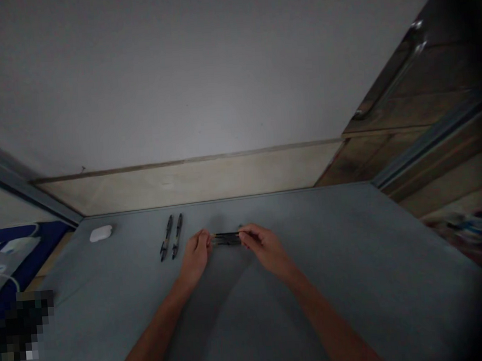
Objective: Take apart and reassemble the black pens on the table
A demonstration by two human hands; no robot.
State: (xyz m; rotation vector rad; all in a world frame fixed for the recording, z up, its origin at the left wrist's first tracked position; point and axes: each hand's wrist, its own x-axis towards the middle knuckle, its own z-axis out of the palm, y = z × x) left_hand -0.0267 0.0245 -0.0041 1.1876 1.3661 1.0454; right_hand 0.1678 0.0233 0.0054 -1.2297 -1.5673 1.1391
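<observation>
A thin dark pen (227,235) is stretched level between my two hands, over the grey tabletop. My left hand (197,250) pinches its left end, and my right hand (263,246) pinches the right end. Just beneath it another dark, slim shape (228,243) shows, too blurred to tell whether it is a second pen or lies on the table. Left of my hands, two black pens lie side by side and slightly slanted: one pen (167,238) and, closer to my left hand, the other pen (177,236).
A white earbud case (100,233) lies near the table's back left corner. The grey table (354,260) ends against a tiled wall strip (224,176). Metal posts rise at both back corners. Beyond the left edge is a blue surface with plastic packaging (10,254).
</observation>
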